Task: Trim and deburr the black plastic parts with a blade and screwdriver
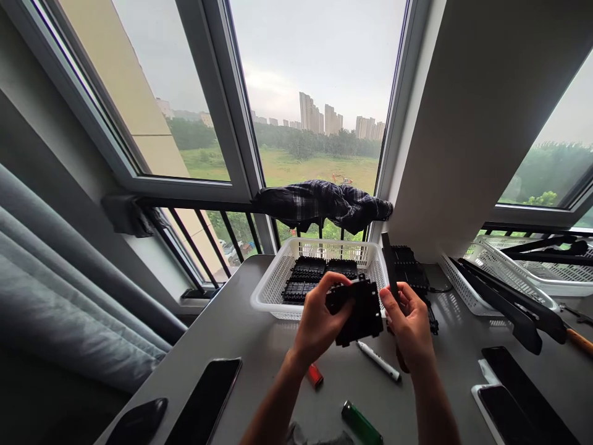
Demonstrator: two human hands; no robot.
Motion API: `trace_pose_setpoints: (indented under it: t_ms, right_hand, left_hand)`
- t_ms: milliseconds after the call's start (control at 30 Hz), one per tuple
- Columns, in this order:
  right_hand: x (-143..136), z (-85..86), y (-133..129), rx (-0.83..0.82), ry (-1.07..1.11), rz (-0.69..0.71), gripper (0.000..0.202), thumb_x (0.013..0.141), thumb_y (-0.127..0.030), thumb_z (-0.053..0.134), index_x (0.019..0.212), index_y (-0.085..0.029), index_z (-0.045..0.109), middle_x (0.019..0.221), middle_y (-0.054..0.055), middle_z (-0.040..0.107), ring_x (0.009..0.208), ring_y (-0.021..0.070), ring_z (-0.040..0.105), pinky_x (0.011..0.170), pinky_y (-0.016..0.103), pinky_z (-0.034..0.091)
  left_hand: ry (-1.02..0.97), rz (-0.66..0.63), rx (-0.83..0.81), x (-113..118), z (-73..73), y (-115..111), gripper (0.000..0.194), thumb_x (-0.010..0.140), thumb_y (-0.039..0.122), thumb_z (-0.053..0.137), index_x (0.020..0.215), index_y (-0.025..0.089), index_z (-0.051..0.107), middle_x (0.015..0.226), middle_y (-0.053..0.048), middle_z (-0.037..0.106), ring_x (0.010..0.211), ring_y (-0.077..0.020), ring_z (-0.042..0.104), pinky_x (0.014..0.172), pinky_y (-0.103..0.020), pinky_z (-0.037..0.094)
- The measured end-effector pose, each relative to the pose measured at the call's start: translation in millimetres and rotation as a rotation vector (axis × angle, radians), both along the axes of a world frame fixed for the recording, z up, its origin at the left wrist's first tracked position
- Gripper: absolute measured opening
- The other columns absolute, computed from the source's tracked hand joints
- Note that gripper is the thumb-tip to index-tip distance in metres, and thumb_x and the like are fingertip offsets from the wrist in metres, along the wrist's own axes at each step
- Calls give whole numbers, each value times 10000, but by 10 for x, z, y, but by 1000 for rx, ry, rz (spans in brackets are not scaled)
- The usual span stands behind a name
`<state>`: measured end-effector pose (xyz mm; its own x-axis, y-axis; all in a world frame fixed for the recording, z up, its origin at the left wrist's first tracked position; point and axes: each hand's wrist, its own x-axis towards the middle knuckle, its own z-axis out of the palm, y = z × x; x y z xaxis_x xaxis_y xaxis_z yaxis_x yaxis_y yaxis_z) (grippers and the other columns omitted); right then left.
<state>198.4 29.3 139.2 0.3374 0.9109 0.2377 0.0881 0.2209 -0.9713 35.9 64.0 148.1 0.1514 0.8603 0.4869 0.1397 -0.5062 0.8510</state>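
My left hand [319, 318] grips a squarish black plastic piece [364, 315] with small tabs along its edges, tilted over the table. Upright in my right hand [411, 327] is a long, flat dark bar [388, 262] that looks like a file; its lower end shows below my fingers. The bar stands close beside the piece's right edge; whether they touch I cannot tell. Behind my hands, a white plastic basket [260, 301] holds several similar black pieces [306, 270]. More black pieces [407, 262] lie to the basket's right, partly hidden by my right hand.
A white marker [380, 361], a red cylinder [315, 376] and a green lighter-like cylinder [361, 423] lie in front. Left are a dark phone [204, 402] and a black mouse [139, 421]. Right are white baskets [472, 303], long black tools [509, 296] and phones [503, 411].
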Motion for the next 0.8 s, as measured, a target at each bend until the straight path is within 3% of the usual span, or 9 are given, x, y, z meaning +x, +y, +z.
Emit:
trace_pose_setpoints:
  t_ms: [200,333,400,467,567,700,800]
  right_hand:
    - [26,-31,47,-135,178,108,458,766,-612,671,827,-161,624,592,-56,409,450,43,289,386,179,226]
    - [23,-9,17,-206,211,239,511,777,-623,642,954,-143,655,544,-55,447,392,26,234,343,171,177]
    - [23,13,-10,-247,242,338,525,783,-606,637,1029,-142,647,559,-38,509,368,19,217,327,171,166]
    - [27,34,-29,-256,278,386,511,774,-562,665,1070,-147,635,527,-61,484,355,18,207,321,169,164]
    - [37,59,-36,-227,334,368,498,742,-476,726,1115,-167,612,496,-114,365,361,19,196,329,161,161]
    - [40,81,-31,-133,390,273,546,727,-408,758,1198,-219,556,635,-95,432,403,13,211,342,156,164]
    - [31,86,-30,-79,400,175,606,720,-404,770,1255,-257,523,714,-86,463,404,6,210,339,162,171]
  left_hand:
    - [-383,89,41,-52,-8,44,368,662,166,789,804,217,454,840,29,613,721,-114,602,625,-207,499]
    - [-543,-27,72,-54,21,38,429,666,183,799,777,225,387,743,69,574,586,-102,609,551,-223,516]
    - [-580,-118,114,-47,28,38,421,694,178,782,768,226,370,718,82,564,570,-111,632,588,-264,548]
    - [-582,-160,178,-38,27,46,402,706,154,772,763,224,380,696,83,565,624,-124,657,670,-297,565]
    - [-543,-86,221,-27,15,76,397,660,151,812,817,231,456,790,41,612,852,-157,670,820,-307,534]
    - [-551,14,23,-23,-28,125,603,585,238,870,1029,269,462,1091,-13,608,1036,-177,620,885,-292,489]
    - [-522,-87,-218,-25,-69,155,445,681,343,801,996,225,510,1055,-41,642,997,-196,633,846,-292,496]
